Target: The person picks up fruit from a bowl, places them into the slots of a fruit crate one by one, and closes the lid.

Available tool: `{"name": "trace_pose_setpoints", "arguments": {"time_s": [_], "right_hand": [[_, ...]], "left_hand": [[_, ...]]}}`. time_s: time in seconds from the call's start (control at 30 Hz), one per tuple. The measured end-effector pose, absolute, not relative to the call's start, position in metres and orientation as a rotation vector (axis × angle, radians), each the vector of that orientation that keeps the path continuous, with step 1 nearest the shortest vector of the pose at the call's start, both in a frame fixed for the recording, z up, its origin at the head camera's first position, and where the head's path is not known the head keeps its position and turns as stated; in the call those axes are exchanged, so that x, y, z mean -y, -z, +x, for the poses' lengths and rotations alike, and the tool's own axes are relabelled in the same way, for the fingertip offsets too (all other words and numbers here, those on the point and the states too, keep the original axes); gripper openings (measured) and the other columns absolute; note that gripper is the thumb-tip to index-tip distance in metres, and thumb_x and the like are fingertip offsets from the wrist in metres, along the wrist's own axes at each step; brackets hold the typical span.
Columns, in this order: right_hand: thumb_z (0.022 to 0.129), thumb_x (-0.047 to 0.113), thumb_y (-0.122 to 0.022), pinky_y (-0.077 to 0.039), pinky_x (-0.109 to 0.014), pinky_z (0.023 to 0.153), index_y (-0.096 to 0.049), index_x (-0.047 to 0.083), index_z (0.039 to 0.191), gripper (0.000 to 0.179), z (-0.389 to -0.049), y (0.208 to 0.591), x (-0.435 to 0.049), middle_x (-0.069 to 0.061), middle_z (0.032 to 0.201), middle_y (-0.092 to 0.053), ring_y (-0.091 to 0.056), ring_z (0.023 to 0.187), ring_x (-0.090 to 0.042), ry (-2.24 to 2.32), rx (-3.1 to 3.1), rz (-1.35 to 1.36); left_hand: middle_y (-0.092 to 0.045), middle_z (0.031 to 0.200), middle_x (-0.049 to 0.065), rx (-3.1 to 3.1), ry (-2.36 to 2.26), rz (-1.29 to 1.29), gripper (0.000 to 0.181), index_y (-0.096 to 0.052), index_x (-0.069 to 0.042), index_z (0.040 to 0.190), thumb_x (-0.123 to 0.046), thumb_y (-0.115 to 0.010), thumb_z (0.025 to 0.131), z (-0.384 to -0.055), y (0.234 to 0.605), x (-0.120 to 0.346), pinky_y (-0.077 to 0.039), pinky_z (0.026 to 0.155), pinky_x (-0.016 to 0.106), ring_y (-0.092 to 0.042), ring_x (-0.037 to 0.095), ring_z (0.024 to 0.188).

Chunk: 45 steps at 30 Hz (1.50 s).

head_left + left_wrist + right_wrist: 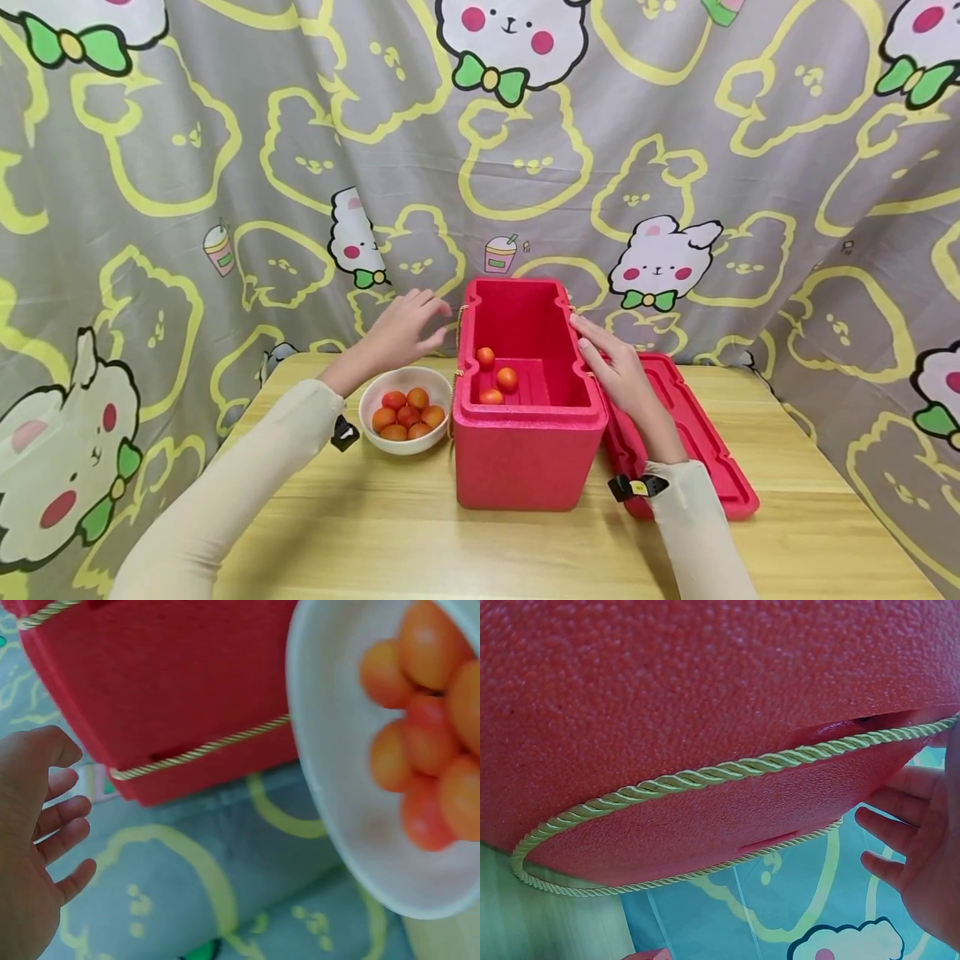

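A deep red foam box (517,467) stands lidless on the table, with three round orange-red fruits, like small tomatoes, on its floor; one is the fruit (507,380) nearest the middle. Left of it, a white bowl (408,446) holds several more such fruits (431,735). My left hand (401,329) hovers beyond the bowl by the box's left side, its fingers loosely bent and holding nothing. In the left wrist view a gap shows between that hand and the box. My right hand (618,367) rests on the box's right rim, fingers extended along the outside.
A red lid (720,454) lies on the table right of the box, partly under my right arm. Twisted gold cord (727,771) loops along the box's side. The wooden table (375,542) ends at a patterned grey curtain (420,158) behind.
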State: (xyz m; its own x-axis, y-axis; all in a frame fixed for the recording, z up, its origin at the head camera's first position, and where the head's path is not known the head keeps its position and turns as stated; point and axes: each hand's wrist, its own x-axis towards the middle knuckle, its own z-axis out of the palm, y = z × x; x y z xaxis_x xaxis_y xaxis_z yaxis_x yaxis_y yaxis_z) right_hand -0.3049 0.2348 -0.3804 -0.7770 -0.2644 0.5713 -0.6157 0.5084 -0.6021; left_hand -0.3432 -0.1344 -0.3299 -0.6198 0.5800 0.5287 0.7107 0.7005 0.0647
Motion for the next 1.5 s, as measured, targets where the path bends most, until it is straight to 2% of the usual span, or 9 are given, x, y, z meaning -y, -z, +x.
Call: {"name": "trace_pose_setpoints", "arguments": {"time_s": [0.1, 0.33, 0.67, 0.83, 1.07, 1.37, 1.5], "right_hand": [[0.103, 0.019, -0.056, -0.045, -0.057, 0.107, -0.05, 0.016, 0.151, 0.049, -0.306, 0.38, -0.235, -0.011, 0.156, -0.05, -0.046, 0.146, -0.031, -1.176, 2.345, 0.73], [0.103, 0.021, -0.055, -0.045, -0.058, 0.108, -0.05, 0.016, 0.151, 0.049, -0.306, 0.377, -0.234, -0.008, 0.156, -0.05, -0.046, 0.145, -0.03, -1.173, 2.344, 0.727], [0.103, 0.022, -0.055, -0.044, -0.061, 0.108, -0.049, 0.015, 0.151, 0.049, -0.305, 0.376, -0.235, -0.01, 0.156, -0.05, -0.046, 0.145, -0.033, -1.165, 2.351, 0.724], [0.103, 0.022, -0.055, -0.044, -0.06, 0.108, -0.049, 0.016, 0.151, 0.049, -0.305, 0.376, -0.235, -0.009, 0.156, -0.05, -0.046, 0.145, -0.032, -1.168, 2.352, 0.728], [0.103, 0.023, -0.055, -0.045, -0.061, 0.107, -0.049, 0.015, 0.151, 0.049, -0.305, 0.377, -0.235, -0.009, 0.156, -0.05, -0.046, 0.145, -0.033, -1.171, 2.357, 0.724], [0.103, 0.022, -0.055, -0.045, -0.06, 0.107, -0.05, 0.014, 0.151, 0.049, -0.305, 0.378, -0.235, -0.01, 0.155, -0.05, -0.046, 0.145, -0.032, -1.176, 2.353, 0.727], [0.103, 0.022, -0.055, -0.046, -0.059, 0.106, -0.05, 0.015, 0.151, 0.049, -0.305, 0.379, -0.235, -0.009, 0.156, -0.05, -0.047, 0.145, -0.032, -1.181, 2.355, 0.729]], "left_hand": [[-0.067, 0.109, 0.009, 2.476, 0.368, -1.008, 0.022, -0.067, -0.009, 0.111, -0.018, -0.069, 0.091, -0.343, 0.343, 0.142, -0.05, 0.087, 0.044, -0.059, 0.027, 0.101], [-0.066, 0.106, 0.008, 2.558, 0.348, -1.078, 0.028, -0.068, -0.008, 0.11, -0.02, -0.075, 0.086, -0.341, 0.368, 0.151, -0.048, 0.078, 0.04, -0.055, 0.024, 0.092], [-0.068, 0.114, 0.005, 2.747, 0.302, -1.159, 0.044, -0.069, -0.008, 0.116, -0.025, -0.084, 0.078, -0.335, 0.392, 0.153, -0.048, 0.089, 0.044, -0.057, 0.023, 0.106], [-0.068, 0.115, 0.005, 2.807, 0.273, -1.168, 0.051, -0.071, -0.009, 0.116, -0.033, -0.089, 0.074, -0.336, 0.402, 0.152, -0.049, 0.091, 0.044, -0.058, 0.023, 0.108], [-0.07, 0.108, 0.007, 2.777, 0.235, -1.231, 0.049, -0.073, -0.01, 0.112, -0.032, -0.09, 0.073, -0.337, 0.415, 0.152, -0.051, 0.089, 0.043, -0.059, 0.021, 0.097], [-0.07, 0.107, 0.005, 2.852, 0.194, -1.135, 0.041, -0.073, -0.014, 0.109, -0.029, -0.088, 0.075, -0.337, 0.42, 0.15, -0.048, 0.092, 0.045, -0.056, 0.021, 0.098], [-0.069, 0.104, 0.004, 2.871, 0.168, -1.103, 0.037, -0.074, -0.015, 0.107, -0.029, -0.088, 0.076, -0.335, 0.424, 0.149, -0.047, 0.089, 0.044, -0.055, 0.019, 0.096]]}}
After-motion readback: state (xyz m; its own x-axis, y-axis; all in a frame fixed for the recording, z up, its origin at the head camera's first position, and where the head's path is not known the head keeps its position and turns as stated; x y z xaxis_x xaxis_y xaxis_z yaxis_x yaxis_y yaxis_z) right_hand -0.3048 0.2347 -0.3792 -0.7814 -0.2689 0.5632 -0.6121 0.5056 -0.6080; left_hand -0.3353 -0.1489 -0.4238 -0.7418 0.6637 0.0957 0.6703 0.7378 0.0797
